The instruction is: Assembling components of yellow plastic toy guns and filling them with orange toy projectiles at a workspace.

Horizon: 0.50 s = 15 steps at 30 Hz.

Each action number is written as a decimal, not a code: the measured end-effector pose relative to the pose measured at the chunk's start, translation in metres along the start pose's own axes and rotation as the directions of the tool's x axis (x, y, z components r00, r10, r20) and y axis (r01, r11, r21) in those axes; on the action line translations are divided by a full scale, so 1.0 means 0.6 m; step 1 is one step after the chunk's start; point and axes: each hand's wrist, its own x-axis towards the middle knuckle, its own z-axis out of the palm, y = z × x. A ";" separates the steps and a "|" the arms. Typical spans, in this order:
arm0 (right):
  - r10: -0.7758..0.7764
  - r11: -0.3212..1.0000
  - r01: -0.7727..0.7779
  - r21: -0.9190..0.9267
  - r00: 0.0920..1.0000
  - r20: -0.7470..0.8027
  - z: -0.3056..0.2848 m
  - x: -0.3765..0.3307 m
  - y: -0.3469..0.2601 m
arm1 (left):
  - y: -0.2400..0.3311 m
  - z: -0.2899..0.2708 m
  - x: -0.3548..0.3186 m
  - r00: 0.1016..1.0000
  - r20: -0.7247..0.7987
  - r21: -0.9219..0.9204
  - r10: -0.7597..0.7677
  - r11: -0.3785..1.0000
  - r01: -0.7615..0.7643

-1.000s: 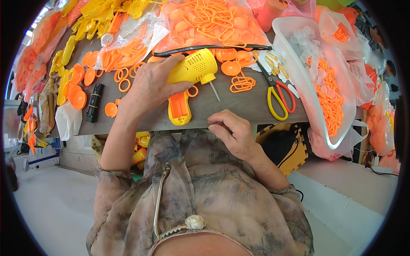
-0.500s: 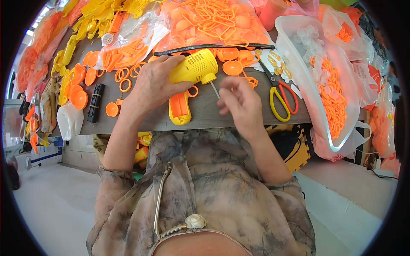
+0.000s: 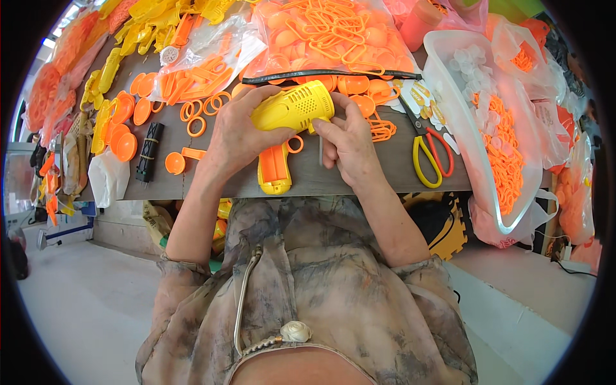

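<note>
Item: yellow plastic toy gun w/ orange grip (image 3: 285, 128), lying across the front of the grey counter (image 3: 385, 170), grip pointing toward the person. Left hand (image 3: 234, 131) is wrapping over its rear body, fingers curled shut on it. Right hand (image 3: 346, 138) is pinching at the muzzle end, fingertips closed on the gun; a thin pin is showing just below. Nearby: yellow-and-red-handled scissors (image 3: 430, 151) to the right, black ribbed bar (image 3: 149, 152) to the left, orange plastic rings (image 3: 202, 109) behind.
</note>
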 end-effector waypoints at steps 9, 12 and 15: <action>-0.145 0.988 0.146 0.053 0.989 -0.034 0.022 -0.046 -0.028 | -0.011 -0.042 -0.018 0.999 0.051 -0.471 -0.018 0.881 0.040; -0.244 0.969 0.244 0.023 0.970 -0.010 0.035 -0.085 -0.055 | 0.009 -0.075 -0.020 0.970 0.242 -0.522 0.026 0.846 0.108; -0.397 0.916 0.394 0.071 0.917 0.028 0.040 -0.109 -0.053 | 0.041 -0.096 -0.037 0.875 0.484 -0.475 0.031 0.849 0.233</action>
